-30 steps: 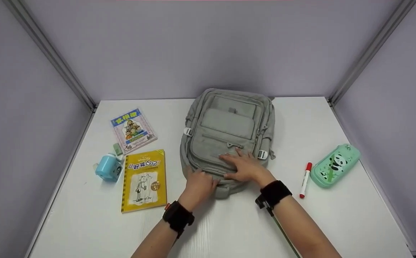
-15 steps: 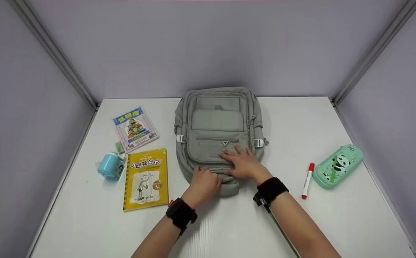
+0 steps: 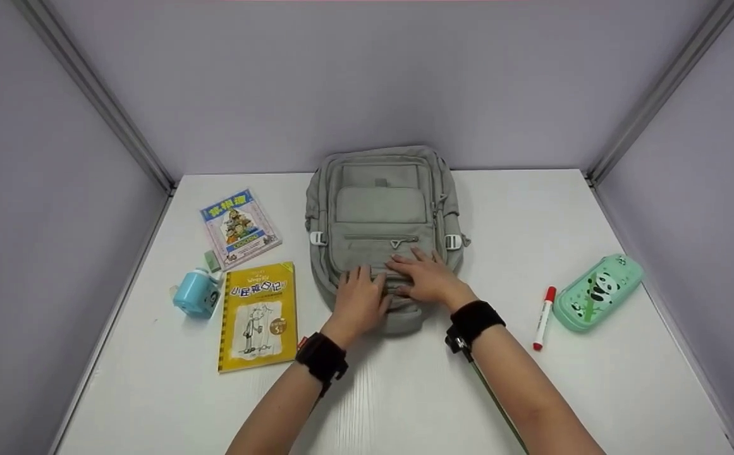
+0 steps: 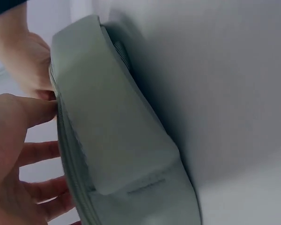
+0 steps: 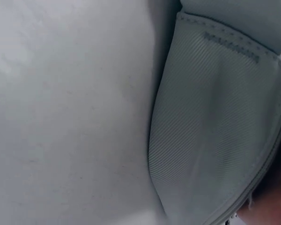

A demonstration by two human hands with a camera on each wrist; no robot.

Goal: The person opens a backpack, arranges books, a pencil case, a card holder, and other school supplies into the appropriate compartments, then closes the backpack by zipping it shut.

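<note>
A grey backpack (image 3: 382,208) lies flat on the white table (image 3: 404,392), front pocket up, its far end against the back wall. My left hand (image 3: 359,301) rests on its near end with the fingers spread flat. My right hand (image 3: 422,277) lies flat beside it on the lower front pocket. The left wrist view shows the backpack's edge (image 4: 117,140) with my left hand's fingers (image 4: 35,152) straight beside it. In the right wrist view only the backpack's ribbed fabric (image 5: 210,122) and the table show.
Left of the backpack lie a yellow book (image 3: 257,316), a colourful book (image 3: 239,226), a blue pencil sharpener (image 3: 195,295) and a small green eraser (image 3: 211,260). To the right are a red marker (image 3: 542,318) and a mint panda pencil case (image 3: 598,292).
The backpack has been turned straight and pushed back toward the wall. My left hand has gone from gripping the near end to lying flat on it.
</note>
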